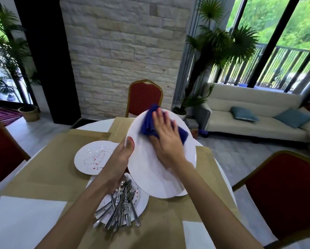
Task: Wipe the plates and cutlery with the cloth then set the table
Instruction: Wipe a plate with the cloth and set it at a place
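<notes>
Plate [150,169] tilts above the desk [57,169], our left hand [122,155] clamping its near-left rim; our right hand [165,139] presses the blue cloth [147,123] flat, unwiped face lying nearward.

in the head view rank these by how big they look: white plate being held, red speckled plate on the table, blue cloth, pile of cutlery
1. Large white plate, held tilted and nearest the camera, so its lead is partly nearness.
2. Pile of steel cutlery and red-speckled white plate: alike, unranked.
3. Blue cloth, partly hidden under the right hand.
</notes>
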`<action>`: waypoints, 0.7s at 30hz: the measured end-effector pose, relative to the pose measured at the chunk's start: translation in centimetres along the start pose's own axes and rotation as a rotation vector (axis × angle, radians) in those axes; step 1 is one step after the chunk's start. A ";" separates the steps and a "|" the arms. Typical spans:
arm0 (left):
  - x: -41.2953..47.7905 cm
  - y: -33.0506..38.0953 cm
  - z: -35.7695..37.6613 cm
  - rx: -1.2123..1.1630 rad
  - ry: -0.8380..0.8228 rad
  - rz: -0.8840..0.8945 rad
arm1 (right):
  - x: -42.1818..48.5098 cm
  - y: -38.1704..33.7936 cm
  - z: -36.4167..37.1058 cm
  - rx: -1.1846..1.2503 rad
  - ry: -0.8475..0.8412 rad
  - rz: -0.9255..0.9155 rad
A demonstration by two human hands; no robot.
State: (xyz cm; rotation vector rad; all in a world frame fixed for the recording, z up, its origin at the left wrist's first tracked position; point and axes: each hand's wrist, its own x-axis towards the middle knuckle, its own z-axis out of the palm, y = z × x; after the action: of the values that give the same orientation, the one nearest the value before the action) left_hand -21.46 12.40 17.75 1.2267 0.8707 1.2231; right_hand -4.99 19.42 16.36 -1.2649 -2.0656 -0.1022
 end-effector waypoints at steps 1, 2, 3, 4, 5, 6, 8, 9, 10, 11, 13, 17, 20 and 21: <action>0.1 0.3 -0.1 0.011 0.019 0.024 | 0.2 0.8 0.0 -0.035 0.056 0.134; 0.2 0.6 0.0 0.015 0.044 0.057 | 0.1 1.3 0.0 -0.046 0.079 0.268; 0.4 0.9 0.0 0.007 0.073 0.089 | -0.3 1.4 0.1 -0.049 0.053 0.356; 0.5 1.1 0.1 -0.014 0.099 0.117 | -1.0 1.1 0.3 -0.059 -0.002 0.386; 0.8 1.2 0.1 -0.036 0.128 0.139 | -2.1 0.4 0.4 -0.046 -0.072 0.378; 1.0 1.2 0.0 -0.052 0.159 0.155 | -3.4 -0.5 0.6 0.013 -0.129 0.345; 1.4 1.1 0.1 -0.088 0.193 0.167 | -5.4 -2.4 0.4 0.196 -0.206 0.211; 1.6 1.1 0.2 -0.108 0.187 0.153 | -5.5 -3.1 0.1 0.255 -0.240 0.115; 1.9 1.1 0.4 -0.120 0.170 0.131 | -5.1 -3.6 -0.2 0.283 -0.264 0.023; 2.0 1.1 0.7 -0.124 0.147 0.106 | -4.2 -3.9 -0.6 0.289 -0.274 -0.037; 2.0 1.0 1.3 -0.097 0.098 0.076 | -1.9 -3.3 -1.1 0.227 -0.210 -0.025; 1.8 1.0 1.3 -0.046 0.075 0.104 | 0.4 0.6 -1.5 -0.040 -0.067 0.172; 2.5 1.7 0.4 -0.059 0.187 0.197 | -0.7 0.8 -0.8 -0.126 -0.141 0.253; 2.8 2.1 0.2 -0.062 0.214 0.212 | -1.5 0.0 -0.5 -0.060 -0.181 0.221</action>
State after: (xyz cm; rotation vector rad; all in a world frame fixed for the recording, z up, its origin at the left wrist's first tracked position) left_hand -21.13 14.95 20.22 1.1743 0.8661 1.5631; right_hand -4.30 18.08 15.82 -1.5814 -2.0695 0.0542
